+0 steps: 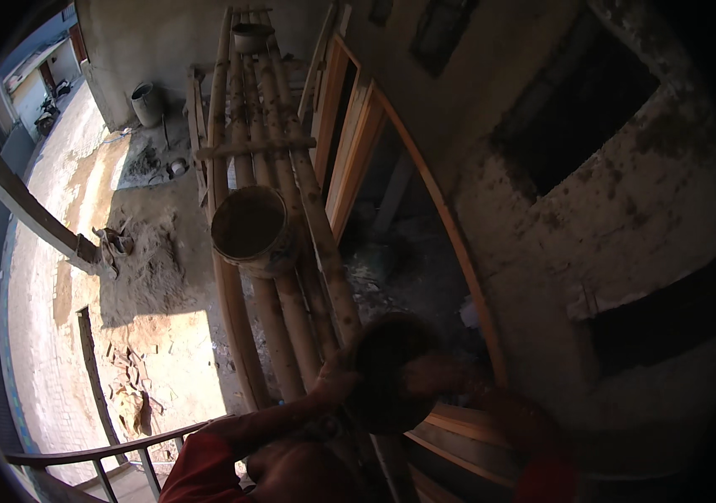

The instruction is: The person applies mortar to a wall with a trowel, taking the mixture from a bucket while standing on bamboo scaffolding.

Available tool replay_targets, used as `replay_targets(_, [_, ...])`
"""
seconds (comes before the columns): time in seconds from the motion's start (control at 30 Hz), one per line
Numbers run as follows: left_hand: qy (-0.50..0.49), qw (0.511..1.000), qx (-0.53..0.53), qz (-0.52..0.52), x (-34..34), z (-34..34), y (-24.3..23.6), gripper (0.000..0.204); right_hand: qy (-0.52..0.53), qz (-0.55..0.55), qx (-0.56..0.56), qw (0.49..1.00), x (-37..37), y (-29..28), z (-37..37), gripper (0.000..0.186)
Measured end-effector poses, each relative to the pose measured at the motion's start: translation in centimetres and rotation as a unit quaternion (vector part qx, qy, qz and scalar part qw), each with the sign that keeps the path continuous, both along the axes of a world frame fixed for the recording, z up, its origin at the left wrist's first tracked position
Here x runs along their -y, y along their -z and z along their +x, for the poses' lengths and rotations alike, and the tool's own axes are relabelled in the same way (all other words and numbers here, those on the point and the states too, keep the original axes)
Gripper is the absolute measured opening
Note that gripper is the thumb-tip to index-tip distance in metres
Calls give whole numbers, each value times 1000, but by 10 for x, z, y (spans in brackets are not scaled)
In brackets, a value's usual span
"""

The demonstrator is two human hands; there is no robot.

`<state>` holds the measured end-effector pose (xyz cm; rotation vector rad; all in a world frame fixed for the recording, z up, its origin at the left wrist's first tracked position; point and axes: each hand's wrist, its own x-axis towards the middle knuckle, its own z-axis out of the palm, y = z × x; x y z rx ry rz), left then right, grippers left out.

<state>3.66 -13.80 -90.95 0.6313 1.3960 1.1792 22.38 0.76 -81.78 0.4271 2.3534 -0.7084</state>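
Observation:
A dark round bucket (391, 412) stands tilted in front of me at the right edge of the pole platform. My left hand (337, 382) is closed on its left rim, with the forearm reaching in from a red sleeve. Over the bucket's mouth is my right hand (427, 374), smeared by motion and in deep shade. Its fingers cannot be made out, nor whether they hold anything. Farther along the poles sits a second bucket (267, 267), filled with grey, mortar-like stuff.
The platform of long poles (278, 314) runs away from me, with a crosspiece (256, 148) and a third bucket (252, 40) far off. A rough wall (534, 251) and wooden frame (450, 220) stand right. Below left lie a sand heap (153, 272) and a railing (115, 453).

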Motion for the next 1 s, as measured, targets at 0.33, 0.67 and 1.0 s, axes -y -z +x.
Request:
replay_targets(0.33, [34, 993, 46, 102, -48, 12, -112, 65, 186, 264, 63, 944, 14, -83, 34, 26])
replay_targets(0.67, [79, 993, -76, 34, -29, 46, -306, 65, -109, 20, 92, 990, 42, -302, 59, 34])
replay_targets(1.0, [87, 993, 6, 82, 5, 68, -506, 65, 152, 198, 37, 968, 72, -566, 97, 19])
